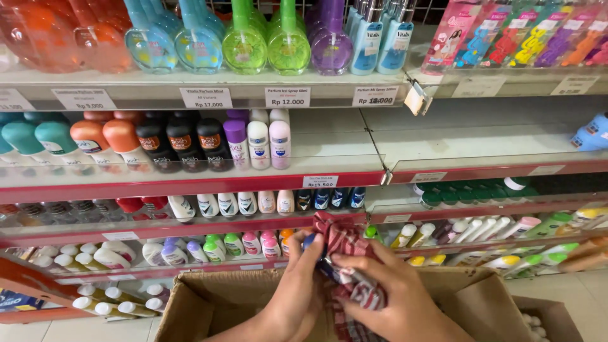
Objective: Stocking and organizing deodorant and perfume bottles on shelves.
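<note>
Two bare hands, left hand (296, 297) and right hand (389, 297), slim fingers, short plain nails, no rings or bracelets in view. Bare wrists and forearms, no sleeves showing.

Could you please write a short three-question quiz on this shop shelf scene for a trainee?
1. True or false: both hands are on the red checked cloth.
2. What lies directly under the left hand and the right hand? A) a metal basket B) an open cardboard box C) a sink
3. What colour are the two spray bottles in the middle of the top shelf?

Key: 1 true, and a small blue-capped bottle shows at the cloth beside the left fingers; 2 B; 3 green.
</note>
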